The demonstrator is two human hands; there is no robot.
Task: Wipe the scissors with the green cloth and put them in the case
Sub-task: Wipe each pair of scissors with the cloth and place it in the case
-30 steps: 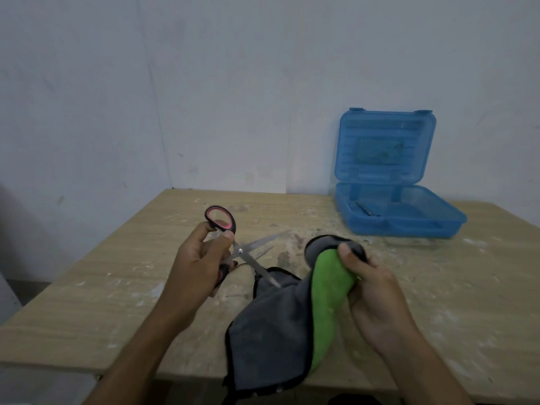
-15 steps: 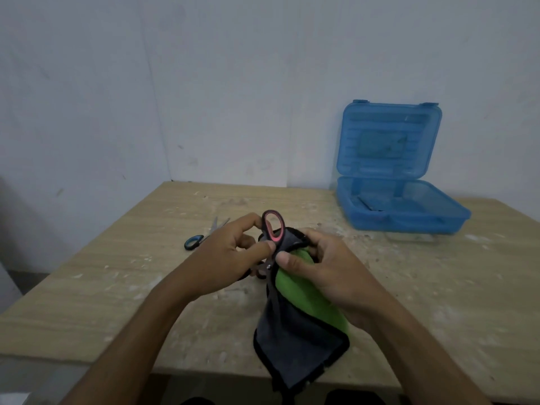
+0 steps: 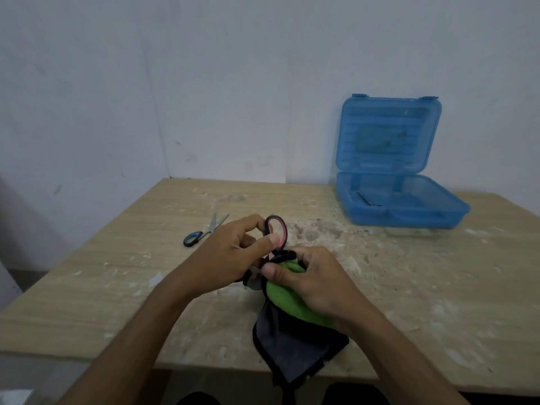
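My left hand point(image 3: 230, 255) grips the red-and-black handled scissors point(image 3: 276, 230) by the handles, one loop sticking up above my thumb. Their blades point down and are hidden inside the green cloth point(image 3: 287, 299), which has a dark grey side hanging below. My right hand point(image 3: 312, 280) is closed around the cloth over the blades. Both hands are above the near middle of the table. The blue plastic case point(image 3: 400, 206) stands open at the back right, its lid upright against the wall; a thin object lies in its tray.
A second pair of scissors with blue handles point(image 3: 204, 230) lies on the wooden table point(image 3: 117, 273) to the left of my hands. The tabletop is scuffed with white marks. A white wall runs behind the table; its near edge is just below the cloth.
The scissors, first held open to the left of the cloth, were brought blades-down into it. My right hand closed the cloth around the blades. The blue-handled scissors came into view.
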